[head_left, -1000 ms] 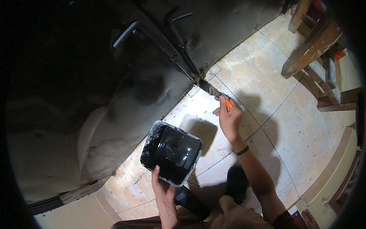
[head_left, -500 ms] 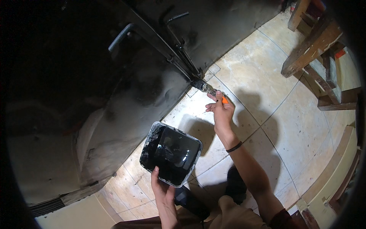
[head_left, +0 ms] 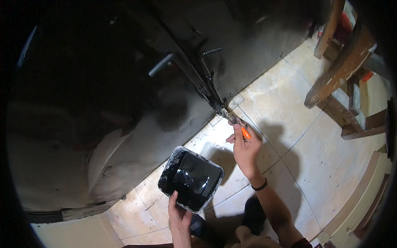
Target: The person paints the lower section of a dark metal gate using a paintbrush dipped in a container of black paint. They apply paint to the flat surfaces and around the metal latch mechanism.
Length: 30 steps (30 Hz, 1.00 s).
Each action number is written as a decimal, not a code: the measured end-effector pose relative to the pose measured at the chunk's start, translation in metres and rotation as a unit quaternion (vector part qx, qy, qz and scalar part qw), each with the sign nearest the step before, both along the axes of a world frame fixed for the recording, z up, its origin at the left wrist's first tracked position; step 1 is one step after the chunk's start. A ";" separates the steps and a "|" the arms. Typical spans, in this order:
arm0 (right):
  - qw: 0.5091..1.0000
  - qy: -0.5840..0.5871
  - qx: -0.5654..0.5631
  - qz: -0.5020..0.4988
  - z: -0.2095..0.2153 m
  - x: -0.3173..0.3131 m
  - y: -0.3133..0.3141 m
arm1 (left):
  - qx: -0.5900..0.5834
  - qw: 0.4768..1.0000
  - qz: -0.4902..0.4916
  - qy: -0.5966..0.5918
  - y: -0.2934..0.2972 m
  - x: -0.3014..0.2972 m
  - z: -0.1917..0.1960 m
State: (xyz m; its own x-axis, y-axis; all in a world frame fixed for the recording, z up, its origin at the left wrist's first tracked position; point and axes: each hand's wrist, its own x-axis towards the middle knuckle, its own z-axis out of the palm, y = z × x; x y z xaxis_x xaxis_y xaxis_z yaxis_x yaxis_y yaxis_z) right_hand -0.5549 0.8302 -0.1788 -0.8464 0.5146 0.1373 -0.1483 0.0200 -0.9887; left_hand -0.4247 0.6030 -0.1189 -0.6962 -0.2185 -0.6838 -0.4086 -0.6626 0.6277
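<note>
My left hand (head_left: 178,215) grips the near rim of a square tub (head_left: 191,178) holding glossy black paint, held level above the tiled floor. My right hand (head_left: 245,148) is closed on a paintbrush with an orange handle (head_left: 245,133). Its dark bristles (head_left: 228,117) touch the bottom edge of a black-painted door (head_left: 178,82), where the door meets the floor. A black band sits on my right wrist.
The dark door carries a lever handle (head_left: 162,65) and a second one (head_left: 211,51). A grey, partly painted wall (head_left: 124,144) stands at the left. Pale floor tiles (head_left: 289,124) spread to the right, and a wooden ladder frame (head_left: 347,70) stands at the upper right.
The view has tilted, so the door fills more of the picture. My right hand stays at the door's bottom edge with the brush, shifted slightly. The tub stays in my left hand.
</note>
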 end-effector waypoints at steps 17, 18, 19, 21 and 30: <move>0.966 0.157 0.206 0.025 0.056 -0.011 0.035 | 0.018 1.000 0.007 0.021 0.004 0.006 0.005; 0.962 0.162 0.217 0.028 0.071 -0.014 0.036 | 0.020 1.000 0.007 0.023 0.004 0.006 0.004; 0.959 0.167 0.227 0.031 0.091 -0.017 0.037 | 0.020 0.999 0.007 0.024 0.003 0.006 0.003; 0.952 0.194 0.234 0.024 0.115 -0.020 0.040 | 0.015 0.999 0.004 0.028 0.003 0.006 0.004; 0.972 0.093 0.214 0.030 0.058 -0.005 0.030 | 0.025 0.999 0.007 0.030 0.003 0.006 0.010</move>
State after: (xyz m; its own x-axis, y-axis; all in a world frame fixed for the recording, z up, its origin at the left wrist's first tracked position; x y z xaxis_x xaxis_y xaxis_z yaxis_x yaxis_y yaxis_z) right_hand -0.5594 0.8607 -0.1208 -0.8126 0.3274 0.4821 -0.3378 0.4094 -0.8475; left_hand -0.4183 0.6058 -0.1092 -0.7333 -0.1952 -0.6512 -0.3614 -0.6994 0.6166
